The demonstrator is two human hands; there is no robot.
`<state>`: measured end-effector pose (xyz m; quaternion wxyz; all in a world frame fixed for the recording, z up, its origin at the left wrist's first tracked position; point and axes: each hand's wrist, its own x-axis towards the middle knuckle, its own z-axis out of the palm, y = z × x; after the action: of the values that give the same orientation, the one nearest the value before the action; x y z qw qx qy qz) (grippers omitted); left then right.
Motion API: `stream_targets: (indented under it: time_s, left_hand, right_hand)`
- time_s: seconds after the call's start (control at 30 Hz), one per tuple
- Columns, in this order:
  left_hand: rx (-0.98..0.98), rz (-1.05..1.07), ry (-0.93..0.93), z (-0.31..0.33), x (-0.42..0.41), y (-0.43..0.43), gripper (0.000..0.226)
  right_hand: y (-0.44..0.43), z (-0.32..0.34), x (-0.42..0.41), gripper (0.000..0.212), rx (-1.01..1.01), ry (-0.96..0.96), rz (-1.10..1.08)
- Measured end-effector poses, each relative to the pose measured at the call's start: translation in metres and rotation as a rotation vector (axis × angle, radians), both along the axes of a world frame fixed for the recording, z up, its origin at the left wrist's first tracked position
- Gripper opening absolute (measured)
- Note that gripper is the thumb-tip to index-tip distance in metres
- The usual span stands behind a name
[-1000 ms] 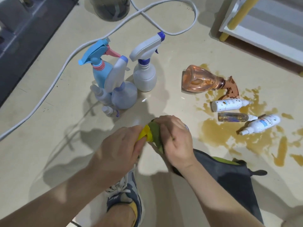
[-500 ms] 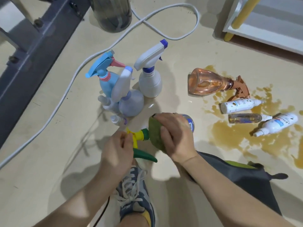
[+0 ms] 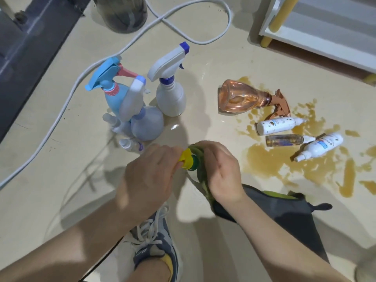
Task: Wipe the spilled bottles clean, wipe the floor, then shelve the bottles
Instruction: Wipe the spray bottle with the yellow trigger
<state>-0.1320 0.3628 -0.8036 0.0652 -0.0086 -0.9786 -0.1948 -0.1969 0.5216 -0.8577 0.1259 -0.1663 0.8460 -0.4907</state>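
Left hand [image 3: 150, 176]: fingers curled tight round the yellow trigger head [image 3: 186, 158] of the spray bottle being wiped. Right hand [image 3: 221, 171]: fingers wrapped close over the green cloth [image 3: 198, 159], clamping it round the bottle's body, which the cloth hides. The bottle is held low over the floor [image 3: 213, 64], just ahead of the person's shoe [image 3: 152, 247]. Hazard 1: with the two hands working against each other, a twist could loosen the trigger head and release the contents. Hazard 2: a wet body could slip through the cloth and drop. Hazard 3: the cloth's dark tail [image 3: 284, 218] hangs down to the right, near the edge of the brown spill [image 3: 270, 161]; if it drags through, it would probably spread liquid onto dry floor. Hazard 4: the upright spray bottles [image 3: 171, 94] stand close together just beyond the left hand, and a careless elbow or set-down could topple them. Further right, four bottles lie on their sides in the spill: an orange trigger bottle [image 3: 242, 97] and three small ones [image 3: 274, 126], probably unwiped. The shelf [image 3: 325, 27] stands at the far right edge of the floor, well apart.
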Motion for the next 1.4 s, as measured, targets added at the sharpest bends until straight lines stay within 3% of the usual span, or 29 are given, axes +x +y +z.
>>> stream_targets:
  time_s: [0.07,0.13,0.2,0.27,0.43,0.53,0.63,0.73,0.83,1.0,1.07,1.2,1.27,1.4]
  left_hand:
    - [-0.054,-0.045,0.03,0.003,-0.001,-0.006,0.016]
    - [-0.037,-0.11,0.037,0.002,-0.005,-0.018,0.015]
    - [-0.033,-0.236,0.038,-0.001,-0.009,-0.03,0.026]
    - [-0.052,-0.269,0.056,-0.001,-0.006,-0.035,0.029]
    - [-0.173,-0.194,0.171,0.008,0.007,-0.039,0.029]
    - [-0.214,-0.229,0.044,0.015,0.019,-0.038,0.032]
    - [0.029,0.031,-0.214,0.028,0.028,-0.027,0.022]
    - [0.631,0.382,-0.435,0.039,0.028,-0.008,0.027]
    - [0.945,0.631,-0.45,0.033,0.022,0.001,0.023]
    - [1.034,0.79,-0.367,0.027,0.033,0.006,0.013]
    - [1.08,0.795,-0.373,0.03,0.035,0.007,0.016]
    - [1.062,0.787,-0.355,0.027,0.026,0.008,0.021]
    - [1.001,0.742,-0.339,0.025,0.019,0.012,0.024]
    - [0.915,0.638,-0.275,0.027,0.011,0.013,0.031]
  right_hand:
    - [0.019,-0.024,-0.001,0.046,0.027,-0.013,-0.026]
    - [0.035,-0.044,-0.004,0.042,0.125,-0.187,-0.205]
    - [0.04,-0.041,0.001,0.038,0.177,-0.308,-0.333]
    - [0.025,-0.021,0.01,0.04,0.126,-0.322,-0.328]
    - [0.003,0.001,0.043,0.038,0.025,0.022,-0.094]
    - [0.013,-0.026,0.037,0.05,0.043,0.135,-0.056]
    - [0.021,-0.045,0.026,0.046,0.095,-0.001,-0.143]
    - [0.03,-0.045,0.021,0.038,0.084,-0.211,-0.305]
    - [0.006,-0.022,0.029,0.042,0.052,-0.263,-0.31]
    - [-0.009,-0.002,0.058,0.035,0.0,0.204,0.077]
    - [0.012,-0.023,0.045,0.04,0.035,0.106,0.104]
    - [0.045,-0.044,0.029,0.039,0.078,-0.359,-0.316]
    - [0.03,-0.03,0.039,0.036,0.082,-0.343,-0.365]
    - [-0.013,0.004,0.052,0.041,0.009,-0.01,-0.271]
